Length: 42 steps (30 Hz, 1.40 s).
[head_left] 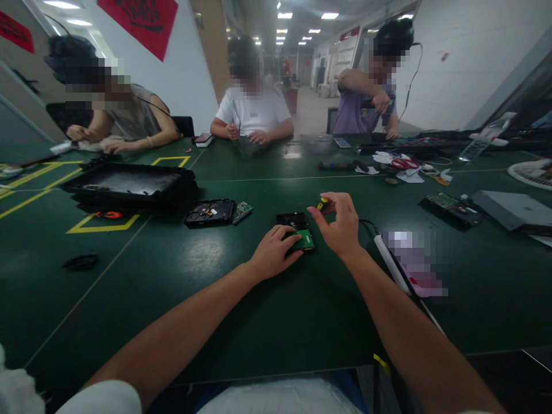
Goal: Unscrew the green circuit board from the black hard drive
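A small black hard drive [293, 220] with a green circuit board [306, 238] lies on the dark green table [276, 299] in front of me. My left hand [276, 253] rests on the drive's near left side, fingers curled down onto it. My right hand [338, 224] hovers just right of the drive, fingers pinched on a small yellow-handled tool [321, 204] held above the drive's far right corner.
Another opened hard drive [210, 212] with a loose green board [242, 211] lies to the left, beside a black tray [129, 185]. A white cable [390, 261] and a blurred item lie to the right. Three people sit at the far side, with tools and parts scattered there.
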{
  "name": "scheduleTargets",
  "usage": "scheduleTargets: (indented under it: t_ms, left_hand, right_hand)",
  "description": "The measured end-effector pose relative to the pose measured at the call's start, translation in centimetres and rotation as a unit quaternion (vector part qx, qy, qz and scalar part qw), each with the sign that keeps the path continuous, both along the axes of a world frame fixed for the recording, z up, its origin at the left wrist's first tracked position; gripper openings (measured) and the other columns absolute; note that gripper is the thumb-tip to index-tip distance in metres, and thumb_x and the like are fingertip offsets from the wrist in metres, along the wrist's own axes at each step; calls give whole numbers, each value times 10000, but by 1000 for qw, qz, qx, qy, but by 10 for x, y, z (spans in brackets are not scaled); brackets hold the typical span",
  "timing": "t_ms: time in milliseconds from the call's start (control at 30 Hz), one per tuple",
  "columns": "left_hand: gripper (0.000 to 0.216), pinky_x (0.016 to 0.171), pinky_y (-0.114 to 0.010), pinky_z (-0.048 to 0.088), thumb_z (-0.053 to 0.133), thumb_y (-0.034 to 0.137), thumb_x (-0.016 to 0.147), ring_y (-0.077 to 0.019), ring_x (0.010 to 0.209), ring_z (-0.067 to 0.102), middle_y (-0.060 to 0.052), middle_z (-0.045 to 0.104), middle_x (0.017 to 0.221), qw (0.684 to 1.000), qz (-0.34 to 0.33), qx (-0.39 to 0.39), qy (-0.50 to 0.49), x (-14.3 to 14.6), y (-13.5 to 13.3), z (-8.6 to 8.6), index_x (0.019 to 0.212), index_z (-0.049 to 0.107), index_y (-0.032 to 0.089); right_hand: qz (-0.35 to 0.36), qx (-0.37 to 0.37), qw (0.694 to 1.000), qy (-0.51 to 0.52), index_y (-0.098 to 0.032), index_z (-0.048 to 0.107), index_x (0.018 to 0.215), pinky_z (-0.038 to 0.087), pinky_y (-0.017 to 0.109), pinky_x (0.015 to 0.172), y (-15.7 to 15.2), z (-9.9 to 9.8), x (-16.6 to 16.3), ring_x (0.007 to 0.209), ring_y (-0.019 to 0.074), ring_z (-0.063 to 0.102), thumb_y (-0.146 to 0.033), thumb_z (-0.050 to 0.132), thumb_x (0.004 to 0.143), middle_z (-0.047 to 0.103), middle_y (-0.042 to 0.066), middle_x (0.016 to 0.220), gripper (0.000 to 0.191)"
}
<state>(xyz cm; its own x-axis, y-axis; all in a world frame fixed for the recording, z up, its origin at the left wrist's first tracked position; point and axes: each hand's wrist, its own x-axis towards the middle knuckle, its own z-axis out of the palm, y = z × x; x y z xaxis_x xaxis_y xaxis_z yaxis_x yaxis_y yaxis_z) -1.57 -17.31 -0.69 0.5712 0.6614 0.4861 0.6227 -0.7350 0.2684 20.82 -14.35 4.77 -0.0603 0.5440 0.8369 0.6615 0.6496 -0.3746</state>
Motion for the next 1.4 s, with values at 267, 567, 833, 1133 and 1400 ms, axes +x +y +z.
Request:
scheduleTargets:
  t_ms: [267,567,833,1133,1400]
  left_hand:
    - [409,1082,-556,536,619,432,1019,-335,1281,564,-161,609,1329,1000,1,5,6,0,1,-2,1356,666,205]
    - [403,1078,-566,535,605,437,1028,-341,1285,560,-159,614,1335,1000,5,-1,8,0,0,0,1352,665,205]
    - [402,1084,-553,532,612,433,1026,-333,1275,564,-159,611,1336,1000,9,8,12,1,1,-3,1346,670,197]
    - [393,1078,-559,535,623,419,1019,-334,1277,568,-154,615,1333,1000,4,5,7,1,1,-2,1351,664,213]
    - [388,1073,-563,539,618,420,1023,-334,1278,565,-152,613,1326,1000,5,3,7,1,1,-2,1350,668,219]
  right_hand:
    - [24,-3,1000,-13,-280,542,1433,628,475,893,3,-5,0,1095,282,701,-335,526,1077,689,120,1293,361]
    - [-14,1,1000,-1,-265,607,1268,596,384,696,-3,1,-2,840,220,667,-493,705,982,661,87,1129,379]
    - [8,-19,1000,-14,-252,531,1486,615,487,942,-1,-2,-2,1090,287,703,-351,497,1077,687,141,1316,422]
    - [-12,-4,1000,-12,-281,583,1451,627,426,772,0,-3,-2,934,252,684,-386,614,1033,675,109,1171,432]
    - [12,-1,1000,-20,-266,557,1483,578,512,1048,-1,2,-2,1223,295,673,-335,449,1096,687,131,1351,408]
